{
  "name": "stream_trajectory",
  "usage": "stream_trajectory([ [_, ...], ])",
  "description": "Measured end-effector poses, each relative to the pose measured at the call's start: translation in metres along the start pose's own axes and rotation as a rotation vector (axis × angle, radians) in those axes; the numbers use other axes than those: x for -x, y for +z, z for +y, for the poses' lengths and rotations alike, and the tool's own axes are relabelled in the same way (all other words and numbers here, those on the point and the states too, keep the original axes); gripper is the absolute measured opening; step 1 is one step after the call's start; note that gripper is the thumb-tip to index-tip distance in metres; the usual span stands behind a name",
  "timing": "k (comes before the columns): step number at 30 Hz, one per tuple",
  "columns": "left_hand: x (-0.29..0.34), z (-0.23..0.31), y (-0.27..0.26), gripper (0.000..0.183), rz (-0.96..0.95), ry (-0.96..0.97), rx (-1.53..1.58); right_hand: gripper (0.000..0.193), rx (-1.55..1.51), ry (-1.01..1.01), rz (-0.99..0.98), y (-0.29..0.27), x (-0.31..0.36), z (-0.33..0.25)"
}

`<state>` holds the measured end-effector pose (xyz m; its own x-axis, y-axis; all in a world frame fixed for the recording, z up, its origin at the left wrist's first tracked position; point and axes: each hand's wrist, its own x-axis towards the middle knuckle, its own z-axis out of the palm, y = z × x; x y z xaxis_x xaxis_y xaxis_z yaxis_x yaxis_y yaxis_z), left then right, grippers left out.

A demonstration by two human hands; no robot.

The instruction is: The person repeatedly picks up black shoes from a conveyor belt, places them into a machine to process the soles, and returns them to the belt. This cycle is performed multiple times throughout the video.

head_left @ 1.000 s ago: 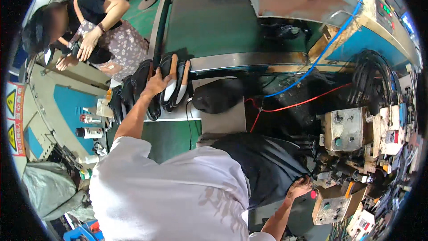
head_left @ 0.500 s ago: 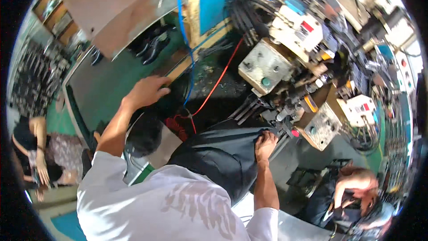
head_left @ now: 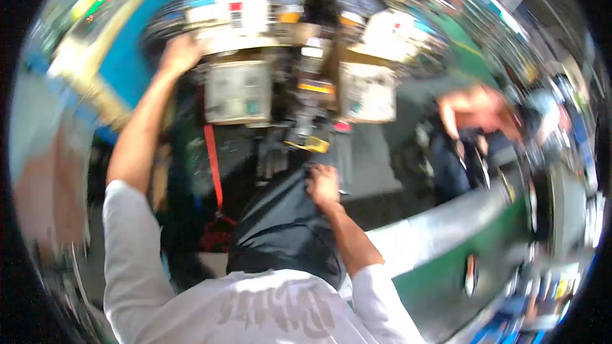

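My left hand is raised at the left side of a machine, beside a pale control box and a white housing with a red mark. Motion smears its fingers, and whether it touches the machine cannot be told. Low in front of the machine, my right hand rests on the knee of my dark trousers, fingers slightly bent and holding nothing I can see. Just beyond it is a yellow-edged metal part at the machine's centre.
A second pale control box hangs on the machine's right side. A red cord runs down at the left. Another person sits bent over to the right, near a long grey bench surface. A blue panel stands at the left.
The view has swung right, so the machine now lies straight ahead. My left hand has gone from the frame edge at the left to the machine's side. My right hand stays on my knee.
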<state>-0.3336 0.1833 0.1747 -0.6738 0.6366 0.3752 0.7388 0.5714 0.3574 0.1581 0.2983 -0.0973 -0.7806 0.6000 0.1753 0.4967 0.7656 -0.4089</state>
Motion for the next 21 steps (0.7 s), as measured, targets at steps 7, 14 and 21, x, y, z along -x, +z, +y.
stream_trajectory([
  [7,-0.015,-0.067,0.095,0.038,0.330,0.119,-0.534,0.025,0.004,-0.015,0.125,0.004,-0.005,0.005],
  [14,-0.063,-0.091,0.080,0.061,-0.101,-0.143,-0.401,0.026,-0.008,0.026,0.105,0.009,-0.013,0.004],
  [21,-0.075,-0.088,0.090,0.061,-0.108,-0.205,-0.415,0.030,-0.005,0.086,0.008,-0.002,-0.017,-0.003],
])
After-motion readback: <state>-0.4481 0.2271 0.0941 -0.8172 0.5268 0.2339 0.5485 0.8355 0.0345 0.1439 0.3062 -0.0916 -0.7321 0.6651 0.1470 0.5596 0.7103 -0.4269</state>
